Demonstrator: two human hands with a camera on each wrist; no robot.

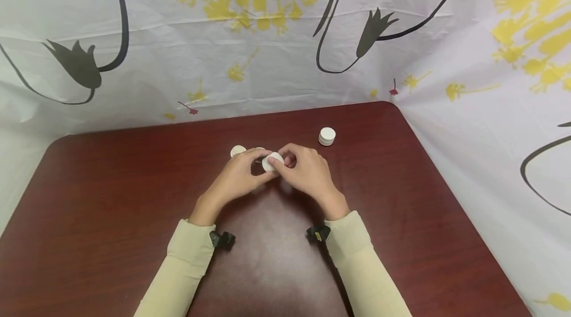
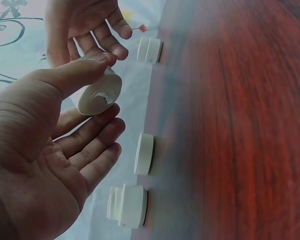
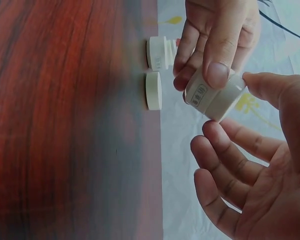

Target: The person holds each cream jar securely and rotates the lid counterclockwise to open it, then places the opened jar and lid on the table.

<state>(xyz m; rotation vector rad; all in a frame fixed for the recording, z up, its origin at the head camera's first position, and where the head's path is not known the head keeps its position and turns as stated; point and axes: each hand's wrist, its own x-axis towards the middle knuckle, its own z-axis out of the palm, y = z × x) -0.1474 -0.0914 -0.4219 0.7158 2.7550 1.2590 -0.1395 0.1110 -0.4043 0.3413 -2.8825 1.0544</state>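
Observation:
A small white round jar (image 3: 205,102) with a printed label is between my two hands, above the table. My left hand (image 1: 236,174) pinches its labelled part with the thumb and fingers. From the other side, my right hand (image 1: 309,170) pinches the jar's lid (image 3: 229,100), thumb on one edge and index finger opposite. The right hand's other fingers are spread off the jar. Behind the left hand, an uncapped white jar (image 2: 132,206) with a visible neck stands on the table. A loose white lid (image 2: 144,154) lies next to it, partly hidden by fingers in the head view.
A capped white jar (image 1: 327,137) stands at the back right of the dark red wooden table (image 1: 111,198). A white patterned cloth (image 1: 276,74) hangs along the table's back and right edges. Each wrist wears a small black camera.

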